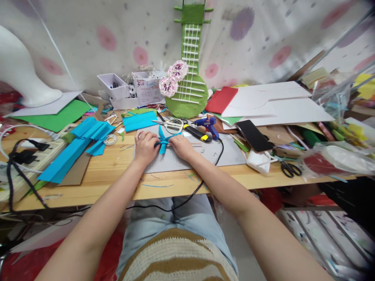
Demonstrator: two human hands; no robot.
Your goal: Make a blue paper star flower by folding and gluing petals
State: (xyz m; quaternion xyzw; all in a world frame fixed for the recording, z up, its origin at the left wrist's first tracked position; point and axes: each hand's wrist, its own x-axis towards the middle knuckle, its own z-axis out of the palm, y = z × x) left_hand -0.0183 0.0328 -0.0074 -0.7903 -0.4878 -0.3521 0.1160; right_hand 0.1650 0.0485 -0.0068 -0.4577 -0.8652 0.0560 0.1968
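Observation:
Both hands meet over a grey cutting mat (228, 152) at the middle of the table. Between them is a blue paper bow (163, 143), its strips pointing up, down and to the sides. My left hand (147, 145) has its fingers closed on the bow's left part. With fingertips pressed together, my right hand (181, 146) grips its right part. The exact grip is partly hidden by the fingers. Just behind the hands lie white-handled scissors (173, 125), a yellow and black utility knife (199, 133) and a blue glue gun (208, 125).
A green paper guitar (187, 95) with pink flowers leans at the back. Blue paper pieces (77, 150) and a power strip (48, 156) lie left. On the right are a phone (254, 135), black scissors (290, 169) and white boards (263, 101). The glue gun's cord (202, 183) hangs over the front edge.

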